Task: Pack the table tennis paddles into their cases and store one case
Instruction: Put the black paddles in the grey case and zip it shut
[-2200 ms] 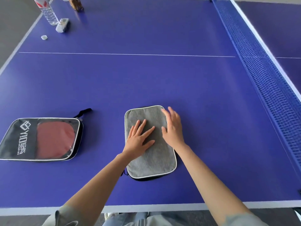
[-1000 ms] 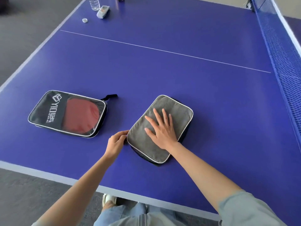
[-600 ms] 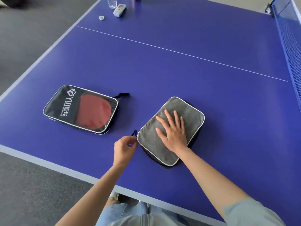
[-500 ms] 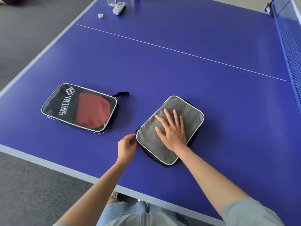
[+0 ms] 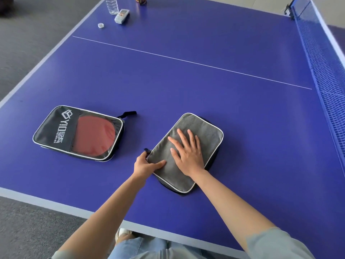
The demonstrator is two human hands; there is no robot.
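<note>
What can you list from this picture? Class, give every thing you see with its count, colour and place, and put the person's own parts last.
Table tennis table: one, blue with white lines, fills the view.
Net: one, blue, right edge.
Clear-fronted case: one, black, red paddle inside, near left.
Grey case: one, grey with white piping, near centre.
Water bottle: one, clear, far left corner.
Bottle cap: one, white, beside the bottle.
Small device: one, light grey, beside the bottle.
Left hand: grips the grey case's near-left edge.
Right hand: flat on the grey case.

Head-high, angled down over table
</note>
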